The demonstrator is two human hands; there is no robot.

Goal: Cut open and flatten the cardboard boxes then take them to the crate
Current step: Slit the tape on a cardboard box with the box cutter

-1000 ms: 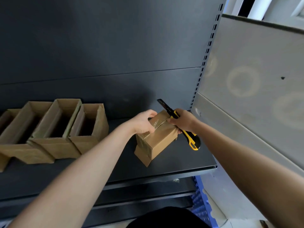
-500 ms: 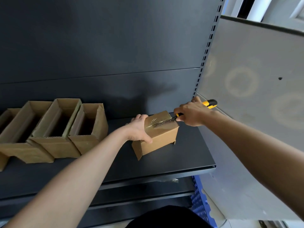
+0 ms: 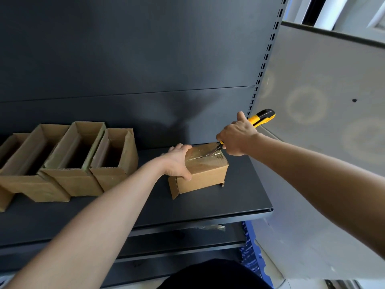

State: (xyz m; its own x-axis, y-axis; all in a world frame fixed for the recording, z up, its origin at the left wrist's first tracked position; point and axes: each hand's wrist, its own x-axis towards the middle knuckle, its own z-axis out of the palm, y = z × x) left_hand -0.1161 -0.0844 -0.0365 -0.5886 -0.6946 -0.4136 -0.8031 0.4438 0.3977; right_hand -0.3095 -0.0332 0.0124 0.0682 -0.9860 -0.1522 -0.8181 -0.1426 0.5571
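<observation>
The person's left forearm (image 3: 104, 222) and right forearm (image 3: 312, 170) show bare from the lower edges of the view up to the wrists; the left hand (image 3: 177, 161) and right hand (image 3: 237, 138) are bare too; a rounded mass of black clothing (image 3: 212, 276) fills the bottom centre, its cut too dim to tell.

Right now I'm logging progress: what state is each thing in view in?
Small taped brown cardboard box: upright, top seam partly slit, unflattened.
Yellow-and-black utility knife: blade out, in the seam.
Left hand: grips the box.
Right hand: grips the knife.
Row of open brown cardboard boxes: tops open, unflattened.
</observation>
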